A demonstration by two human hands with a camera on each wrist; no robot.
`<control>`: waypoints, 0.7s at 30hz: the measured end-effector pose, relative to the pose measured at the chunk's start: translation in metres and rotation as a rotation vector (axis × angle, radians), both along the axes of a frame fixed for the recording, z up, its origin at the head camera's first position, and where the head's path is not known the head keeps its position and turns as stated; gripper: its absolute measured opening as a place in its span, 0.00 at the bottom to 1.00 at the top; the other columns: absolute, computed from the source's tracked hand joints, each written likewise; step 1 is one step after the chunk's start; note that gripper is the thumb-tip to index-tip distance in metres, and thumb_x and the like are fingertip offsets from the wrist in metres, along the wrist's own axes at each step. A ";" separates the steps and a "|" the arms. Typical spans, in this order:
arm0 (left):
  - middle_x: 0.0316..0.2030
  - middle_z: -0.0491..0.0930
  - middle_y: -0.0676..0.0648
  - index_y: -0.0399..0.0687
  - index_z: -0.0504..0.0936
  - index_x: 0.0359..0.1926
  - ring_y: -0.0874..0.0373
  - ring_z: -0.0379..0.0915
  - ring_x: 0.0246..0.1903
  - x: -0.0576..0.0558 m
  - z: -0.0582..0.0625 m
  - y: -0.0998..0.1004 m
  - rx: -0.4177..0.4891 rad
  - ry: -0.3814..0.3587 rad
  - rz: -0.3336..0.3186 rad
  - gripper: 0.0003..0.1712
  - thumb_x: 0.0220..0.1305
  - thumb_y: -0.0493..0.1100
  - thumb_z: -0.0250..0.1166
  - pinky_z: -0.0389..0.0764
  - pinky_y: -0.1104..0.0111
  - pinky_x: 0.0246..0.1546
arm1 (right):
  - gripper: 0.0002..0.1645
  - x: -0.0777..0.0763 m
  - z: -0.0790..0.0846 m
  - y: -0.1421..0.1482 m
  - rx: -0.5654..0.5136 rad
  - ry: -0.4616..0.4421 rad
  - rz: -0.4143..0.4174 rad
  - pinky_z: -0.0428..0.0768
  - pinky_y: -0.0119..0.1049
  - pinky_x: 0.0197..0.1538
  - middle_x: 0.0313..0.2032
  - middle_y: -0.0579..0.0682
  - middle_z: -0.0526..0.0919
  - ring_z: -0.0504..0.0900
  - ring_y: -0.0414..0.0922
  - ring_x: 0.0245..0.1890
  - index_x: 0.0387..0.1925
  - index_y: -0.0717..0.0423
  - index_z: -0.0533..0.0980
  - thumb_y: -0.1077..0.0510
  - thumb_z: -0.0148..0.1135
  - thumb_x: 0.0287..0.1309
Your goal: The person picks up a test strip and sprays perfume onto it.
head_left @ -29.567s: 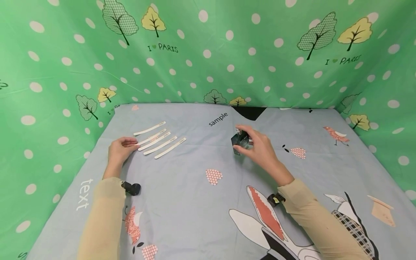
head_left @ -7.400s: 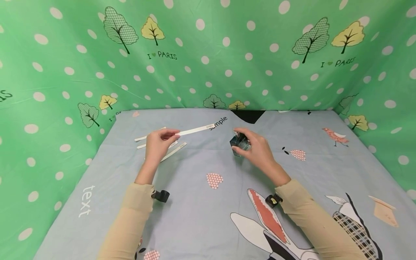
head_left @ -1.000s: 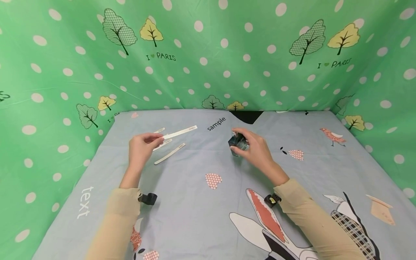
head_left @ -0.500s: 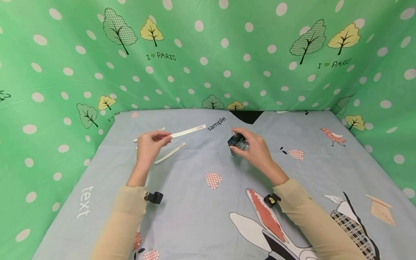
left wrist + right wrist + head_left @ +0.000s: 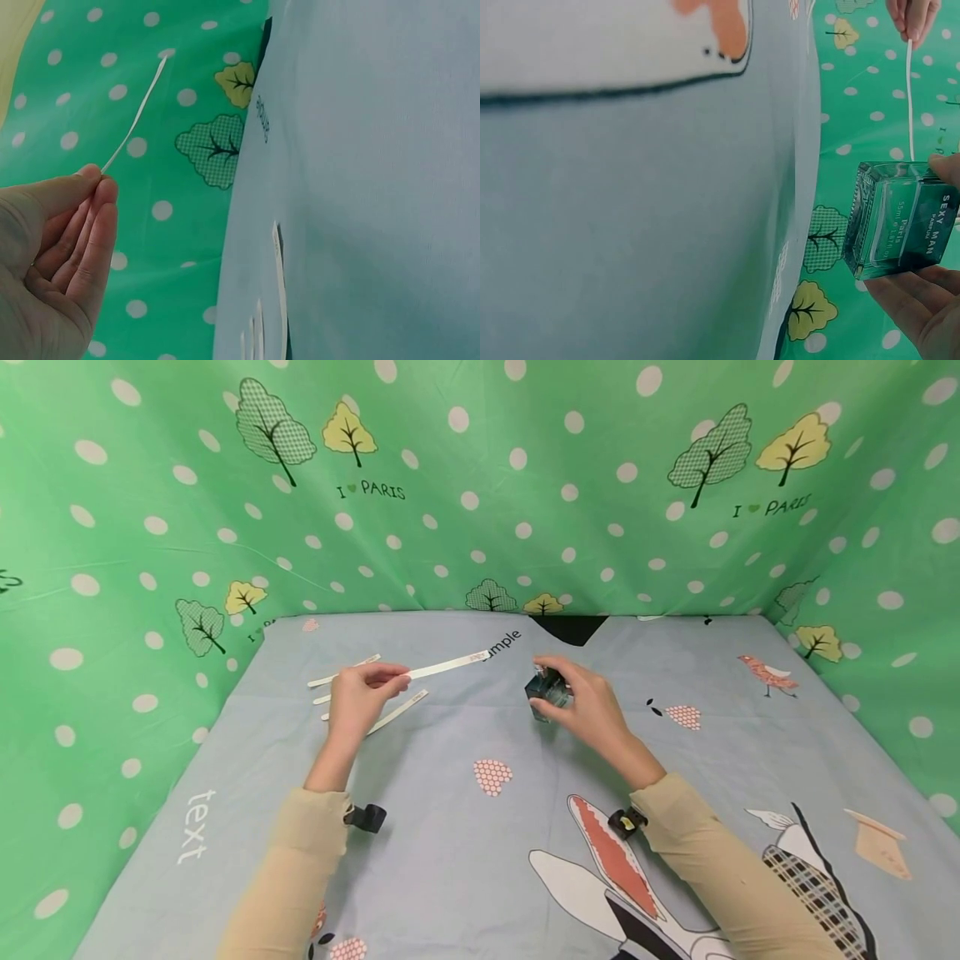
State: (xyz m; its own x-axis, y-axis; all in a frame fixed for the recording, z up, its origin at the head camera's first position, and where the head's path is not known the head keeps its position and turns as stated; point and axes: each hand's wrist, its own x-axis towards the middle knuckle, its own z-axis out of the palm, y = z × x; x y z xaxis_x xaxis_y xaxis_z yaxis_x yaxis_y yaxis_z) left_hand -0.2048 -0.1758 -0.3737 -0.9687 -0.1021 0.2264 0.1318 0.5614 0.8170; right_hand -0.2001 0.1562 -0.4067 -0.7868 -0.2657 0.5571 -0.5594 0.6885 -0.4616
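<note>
My left hand point(image 5: 356, 700) pinches one end of a white perfume test strip point(image 5: 450, 666) between thumb and fingers. The strip is off the table and points right, towards the bottle; its far end is apart from it. My right hand point(image 5: 596, 700) grips a dark teal glass perfume bottle point(image 5: 546, 693), one finger near its top. In the right wrist view the perfume bottle point(image 5: 900, 221) shows the lettering "SEXY MAN PARFUM". Several other white test strips point(image 5: 397, 712) lie below and beside my left hand, partly hidden by it.
A grey-blue printed cloth point(image 5: 450, 860) covers the table, with a heart, birds and a rabbit drawn on it. Behind and at both sides hangs a green dotted curtain point(image 5: 480, 510). A small black camera point(image 5: 366, 817) sits on my left wrist.
Over the last second my left hand moves right with the test strip, nearer the bottle. Half a minute ago it was at the strips on the table. My right hand stays almost still.
</note>
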 end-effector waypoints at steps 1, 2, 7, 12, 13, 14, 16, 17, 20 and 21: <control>0.35 0.90 0.40 0.43 0.90 0.43 0.58 0.87 0.32 0.000 0.000 0.001 0.003 0.000 -0.005 0.11 0.59 0.42 0.73 0.81 0.81 0.30 | 0.34 0.000 0.000 0.000 0.001 -0.003 -0.002 0.86 0.47 0.43 0.54 0.54 0.85 0.87 0.51 0.44 0.61 0.44 0.75 0.51 0.76 0.52; 0.35 0.90 0.40 0.43 0.90 0.42 0.57 0.88 0.32 0.000 0.001 0.002 0.004 0.000 -0.009 0.11 0.59 0.42 0.73 0.81 0.81 0.30 | 0.34 0.000 0.000 0.000 0.000 -0.005 -0.003 0.86 0.47 0.43 0.55 0.54 0.85 0.87 0.51 0.44 0.61 0.44 0.75 0.51 0.76 0.52; 0.35 0.90 0.40 0.43 0.90 0.43 0.55 0.88 0.34 0.000 0.001 0.008 0.005 -0.003 -0.027 0.11 0.60 0.43 0.73 0.80 0.81 0.30 | 0.34 0.000 0.000 0.000 -0.006 -0.009 -0.004 0.86 0.47 0.43 0.55 0.54 0.85 0.87 0.52 0.44 0.61 0.44 0.75 0.51 0.76 0.52; 0.35 0.90 0.41 0.44 0.90 0.43 0.53 0.88 0.35 0.000 0.001 0.012 0.015 -0.014 -0.040 0.11 0.60 0.43 0.73 0.80 0.81 0.30 | 0.34 0.000 -0.001 0.000 -0.007 0.001 0.000 0.86 0.47 0.44 0.55 0.54 0.85 0.87 0.52 0.45 0.61 0.44 0.75 0.51 0.77 0.52; 0.35 0.90 0.41 0.44 0.90 0.43 0.52 0.88 0.36 0.000 0.001 0.013 0.018 -0.015 -0.044 0.11 0.60 0.43 0.73 0.80 0.81 0.30 | 0.34 0.001 -0.001 0.000 -0.007 0.004 0.000 0.86 0.47 0.44 0.54 0.54 0.85 0.87 0.52 0.45 0.61 0.45 0.75 0.51 0.77 0.52; 0.35 0.90 0.41 0.44 0.90 0.43 0.52 0.89 0.36 0.000 0.000 0.014 0.018 -0.015 -0.046 0.11 0.60 0.43 0.73 0.80 0.81 0.30 | 0.34 0.001 0.000 0.000 -0.008 0.007 0.001 0.86 0.47 0.43 0.54 0.54 0.85 0.87 0.52 0.45 0.61 0.45 0.75 0.51 0.77 0.51; 0.35 0.90 0.41 0.44 0.90 0.42 0.52 0.89 0.35 0.000 -0.001 0.015 0.023 -0.013 -0.048 0.11 0.60 0.43 0.73 0.79 0.81 0.30 | 0.34 0.001 0.000 -0.001 -0.011 0.016 0.007 0.87 0.47 0.43 0.54 0.55 0.85 0.87 0.52 0.45 0.60 0.46 0.76 0.52 0.77 0.51; 0.35 0.90 0.41 0.44 0.90 0.42 0.52 0.89 0.35 0.000 -0.001 0.016 0.023 -0.010 -0.049 0.11 0.60 0.43 0.73 0.79 0.81 0.29 | 0.35 0.001 0.000 -0.001 -0.011 0.019 0.008 0.87 0.47 0.42 0.53 0.55 0.85 0.87 0.52 0.44 0.60 0.46 0.76 0.52 0.78 0.50; 0.34 0.90 0.41 0.44 0.90 0.42 0.53 0.89 0.33 0.001 -0.001 0.018 0.019 0.000 -0.052 0.11 0.59 0.43 0.74 0.79 0.80 0.28 | 0.35 0.001 0.000 -0.001 -0.012 0.026 0.011 0.87 0.47 0.41 0.52 0.56 0.86 0.88 0.53 0.42 0.60 0.48 0.76 0.53 0.78 0.49; 0.33 0.90 0.41 0.44 0.90 0.42 0.53 0.88 0.33 0.001 -0.001 0.019 0.019 0.003 -0.053 0.11 0.59 0.43 0.74 0.79 0.80 0.28 | 0.35 0.001 0.000 -0.001 -0.009 0.026 0.009 0.87 0.48 0.41 0.52 0.57 0.86 0.88 0.53 0.42 0.60 0.48 0.76 0.53 0.78 0.49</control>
State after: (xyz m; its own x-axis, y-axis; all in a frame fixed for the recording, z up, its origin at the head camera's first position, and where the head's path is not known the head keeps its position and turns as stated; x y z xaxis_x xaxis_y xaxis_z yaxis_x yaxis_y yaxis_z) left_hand -0.2039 -0.1569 -0.3750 -0.9723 -0.0550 0.2274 0.1630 0.5377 0.8272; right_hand -0.1988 0.1554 -0.4071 -0.7698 -0.2675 0.5795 -0.5770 0.6798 -0.4527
